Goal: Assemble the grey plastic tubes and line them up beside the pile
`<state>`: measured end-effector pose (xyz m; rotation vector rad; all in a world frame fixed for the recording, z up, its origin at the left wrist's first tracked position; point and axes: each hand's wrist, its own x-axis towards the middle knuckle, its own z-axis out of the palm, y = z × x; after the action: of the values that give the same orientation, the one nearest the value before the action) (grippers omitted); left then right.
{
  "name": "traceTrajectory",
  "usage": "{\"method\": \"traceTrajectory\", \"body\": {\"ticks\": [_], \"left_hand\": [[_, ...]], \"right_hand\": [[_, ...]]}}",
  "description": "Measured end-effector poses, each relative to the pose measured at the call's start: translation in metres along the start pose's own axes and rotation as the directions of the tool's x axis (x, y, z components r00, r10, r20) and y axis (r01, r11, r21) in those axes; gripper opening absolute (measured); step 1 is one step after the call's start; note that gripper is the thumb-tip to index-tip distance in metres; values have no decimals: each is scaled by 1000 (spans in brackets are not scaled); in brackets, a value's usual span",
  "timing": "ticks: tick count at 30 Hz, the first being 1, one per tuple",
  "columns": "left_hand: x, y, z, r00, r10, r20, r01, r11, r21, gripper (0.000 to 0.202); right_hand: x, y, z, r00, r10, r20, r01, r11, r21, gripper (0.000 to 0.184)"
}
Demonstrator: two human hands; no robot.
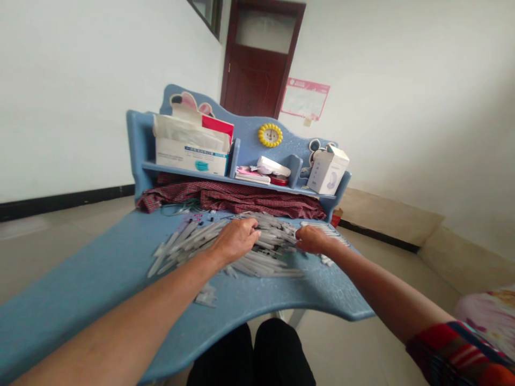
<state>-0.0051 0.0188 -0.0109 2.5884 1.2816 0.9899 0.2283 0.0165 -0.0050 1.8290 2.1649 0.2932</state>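
Note:
A heap of whitish, translucent pen-like tubes [265,262] spreads over the blue desk [120,273]. Above the middle of the heap is my left hand [237,238], its fingers curled in and the thumb side facing right. My right hand [313,239] is closed at the heap's right edge, fingertips pointing left toward the tubes. What either hand holds is too small or blurred to make out. White slim sticks lie in a row [328,231] just behind my right hand. A few small clear pieces [206,296] sit nearer the desk's front edge.
A raised shelf at the back holds an open mask box [191,155], booklets [252,175] and a white carton [329,170]. Red checked cloth [241,197] is bunched beneath it. Small black bits [212,219] lie behind the heap. The desk's front edge curves around my knees.

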Motion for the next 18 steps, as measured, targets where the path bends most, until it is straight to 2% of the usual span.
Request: {"method": "traceTrajectory", "body": {"ticks": [4, 8, 13, 18], "left_hand": [[-1, 3, -2, 1000, 22, 7, -22, 1000, -1, 17], [-2, 6, -3, 999, 37, 9, -37, 999, -21, 15], [-2, 9, -3, 1000, 19, 8, -19, 997, -72, 13], [-2, 10, -2, 1000, -8, 23, 12, 988, -153, 13]], "right_hand": [[0, -6, 4, 998, 58, 31, -59, 997, 47, 26], [-7, 1, 3, 996, 63, 57, -67, 996, 64, 23], [-21, 15, -7, 999, 43, 30, -45, 996, 71, 23], [-32, 17, -16, 997, 76, -20, -74, 993, 88, 25]]}}
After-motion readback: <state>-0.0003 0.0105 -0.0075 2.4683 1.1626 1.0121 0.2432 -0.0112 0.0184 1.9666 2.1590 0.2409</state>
